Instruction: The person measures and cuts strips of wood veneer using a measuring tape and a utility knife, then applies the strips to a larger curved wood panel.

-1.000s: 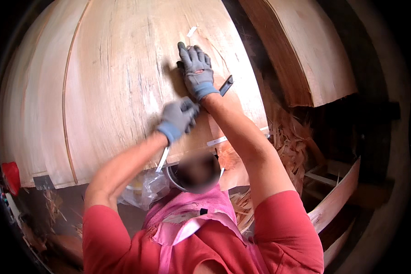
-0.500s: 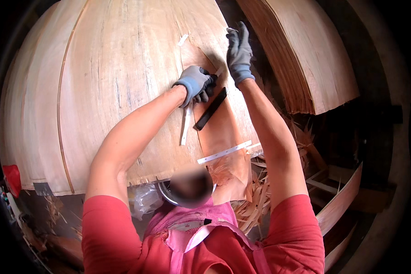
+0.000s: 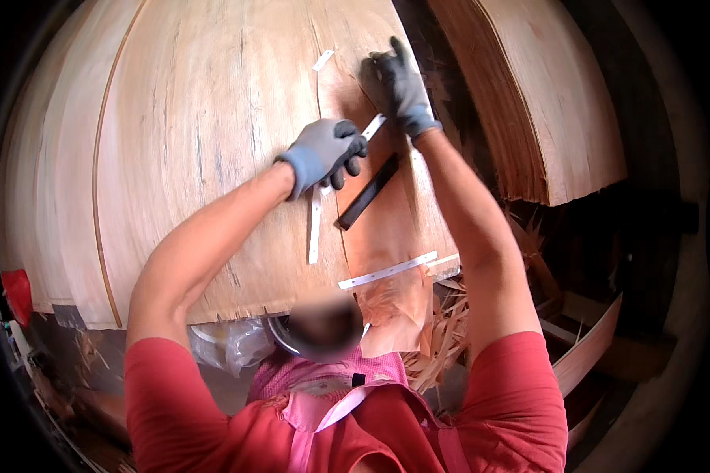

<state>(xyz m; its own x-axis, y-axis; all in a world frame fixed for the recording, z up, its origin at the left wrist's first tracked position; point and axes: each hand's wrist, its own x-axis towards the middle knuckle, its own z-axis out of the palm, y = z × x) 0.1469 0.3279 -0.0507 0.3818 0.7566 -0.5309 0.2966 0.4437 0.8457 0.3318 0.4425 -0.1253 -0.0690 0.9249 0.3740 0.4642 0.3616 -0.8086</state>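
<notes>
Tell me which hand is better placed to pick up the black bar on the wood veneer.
The left hand, probably: its fingers are nearer the black bar, just above-left. The right hand is farther up, near the right edge of the wood veneer. The left hand does overlap a white strip, though.

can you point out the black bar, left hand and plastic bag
Black bar (image 3: 368, 191): head view, middle of its length
Left hand (image 3: 320, 148): head view, gloved back of the hand
Plastic bag (image 3: 246, 344): head view, its crumpled middle
</notes>
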